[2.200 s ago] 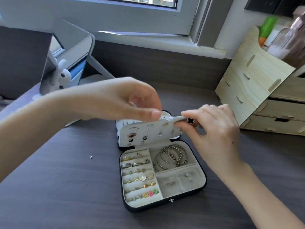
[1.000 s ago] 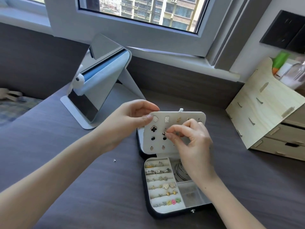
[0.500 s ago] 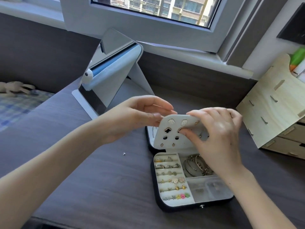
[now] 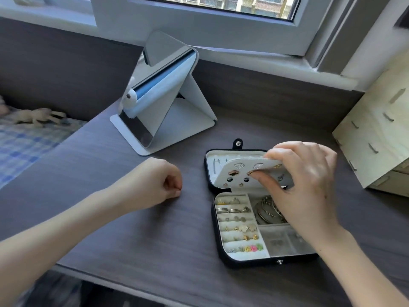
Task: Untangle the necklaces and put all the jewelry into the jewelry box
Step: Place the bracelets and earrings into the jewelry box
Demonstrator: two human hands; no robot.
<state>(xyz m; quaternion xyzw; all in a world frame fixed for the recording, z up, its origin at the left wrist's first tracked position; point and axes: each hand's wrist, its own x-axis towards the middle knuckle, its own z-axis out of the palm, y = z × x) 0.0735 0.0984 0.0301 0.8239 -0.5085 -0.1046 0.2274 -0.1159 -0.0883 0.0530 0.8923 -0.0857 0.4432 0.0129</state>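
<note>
A person's two bare hands work at a dark wood-grain desk (image 4: 132,229) under a window (image 4: 221,23), seen from above.

The jewelry box (image 4: 247,263), black outside and pale inside, lies open on the right half of the desk. Its lid lies flat on the far side, with a snap tab (image 4: 238,143) pointing toward the window. The near tray holds rows of rings and studs (image 4: 234,218) on the left and a heap of bangles (image 4: 265,211) at the back right.

The right hand (image 4: 305,185) grips a white earring panel (image 4: 234,176) that stands tilted over the lid. The fingers curl over its top edge and the thumb presses its face, which carries several earrings.

The left hand (image 4: 155,180) rests on the desk to the left of the box and apart from it, with desk surface between them. Its fingers are curled in with the thumb tip against them; I cannot tell whether it holds anything.

A white folding mirror stand (image 4: 168,103) sits behind the left hand, near the wall. A pale wooden drawer unit (image 4: 376,134) stands at the right, close to the box's far corner. Any marking on these things is too small to read.

The desk's left edge runs diagonally beside a blue checked bedcover (image 4: 26,142) with a soft toy (image 4: 37,115) on it. The near edge cuts across the bottom left, under the left forearm.
</note>
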